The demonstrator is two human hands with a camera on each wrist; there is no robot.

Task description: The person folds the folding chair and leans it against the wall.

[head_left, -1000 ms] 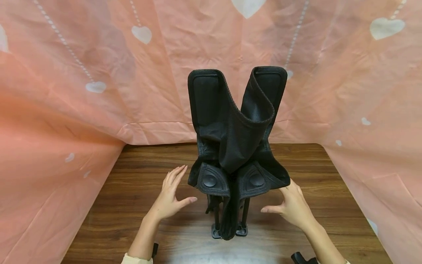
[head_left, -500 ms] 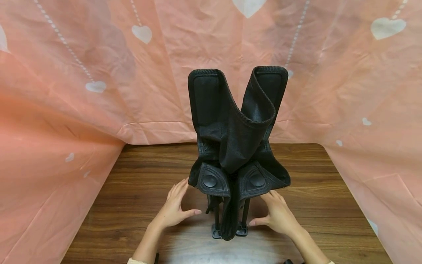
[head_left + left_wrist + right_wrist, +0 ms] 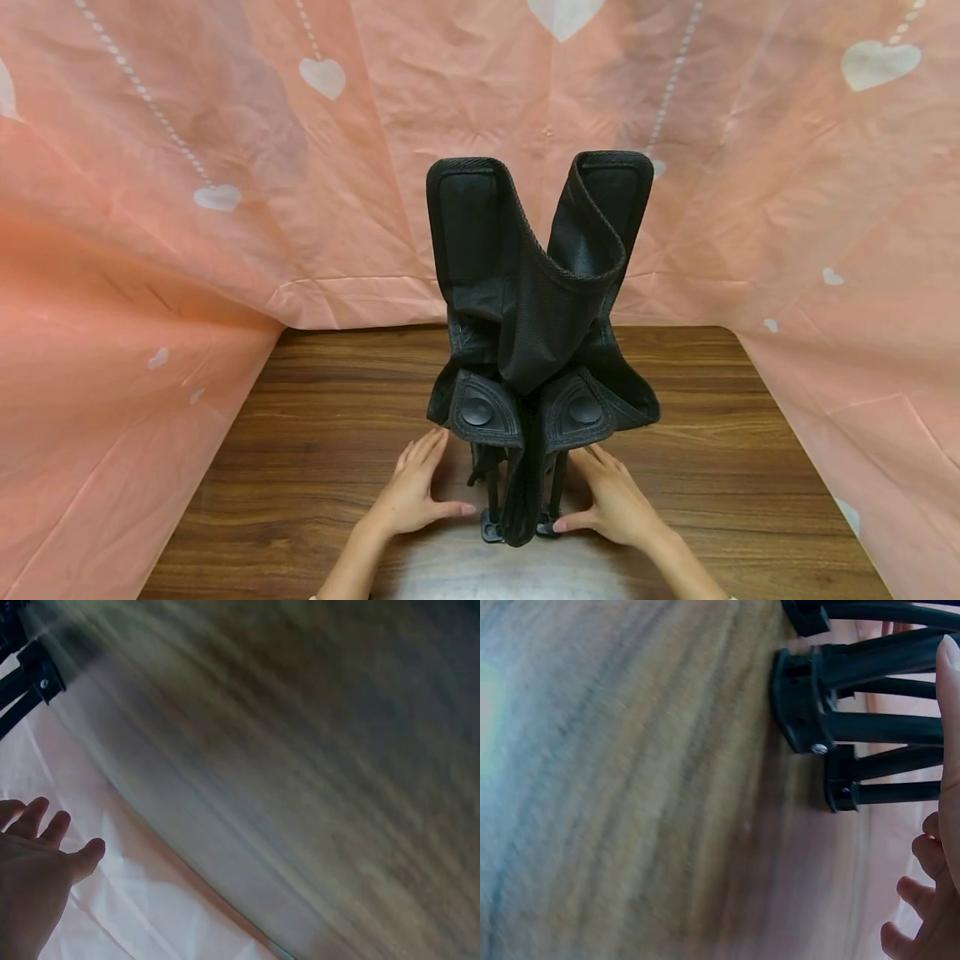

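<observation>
A folded black fabric camp chair or stool [image 3: 555, 325] stands upright in the middle of the head view, its two upper flaps spread in a V. Below the fabric show thin black legs [image 3: 492, 492] with plastic feet; the right wrist view has several leg tubes [image 3: 889, 729] close up. My left hand [image 3: 411, 493] is left of the legs, fingers spread and thumb toward a foot. On the other side my right hand [image 3: 618, 504] is spread too, its thumb tip overlapping the right front foot. The fingertips of both hands reach the lower fabric edge in the head view.
A brown wood-grain table [image 3: 330, 392] carries the chair. Pink cloth [image 3: 375, 208] with white hearts hangs behind it and along both sides. Light glares on the table's front middle.
Both hands have moved inward and a little nearer the front, closing in on the legs from either side. The chair has stayed in place.
</observation>
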